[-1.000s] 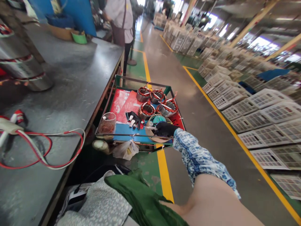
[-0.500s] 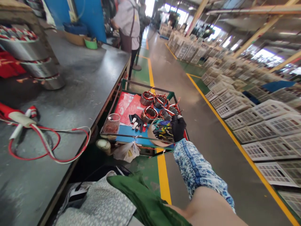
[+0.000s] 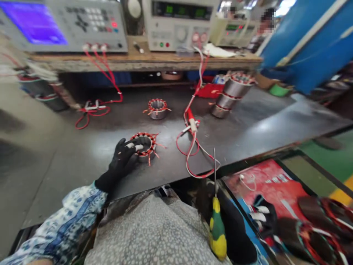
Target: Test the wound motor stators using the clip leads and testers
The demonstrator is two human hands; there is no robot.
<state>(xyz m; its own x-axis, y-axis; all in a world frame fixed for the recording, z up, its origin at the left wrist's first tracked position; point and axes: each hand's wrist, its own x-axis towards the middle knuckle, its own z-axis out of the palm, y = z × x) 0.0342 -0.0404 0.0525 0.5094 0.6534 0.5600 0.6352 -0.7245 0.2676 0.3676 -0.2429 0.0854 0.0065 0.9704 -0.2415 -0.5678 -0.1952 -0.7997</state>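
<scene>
My left hand [image 3: 121,162], in a black glove with pale fingertips, lies on the near side of a wound motor stator [image 3: 143,145] with red-tied copper windings, its fingers curled against the steel rim. The stator sits on the dark metal bench [image 3: 248,143]. Low at centre right, my right hand [image 3: 234,235], also gloved black, grips a screwdriver [image 3: 217,228] with a green and yellow handle. Its thin shaft points upward, and its tip is near the bench's front edge, touching nothing I can see.
Test instruments [image 3: 179,25] and a control panel [image 3: 63,25] stand on a shelf behind the bench. Red and white test leads [image 3: 191,147] lie beside the stator, with other stators [image 3: 157,109] [image 3: 230,97] beyond. A cart [image 3: 264,184] holding stators sits lower right.
My view has swung left from the aisle and cart to the bench. My right hand has left the round basket in the cart and now holds the screwdriver; my left hand has come into view.
</scene>
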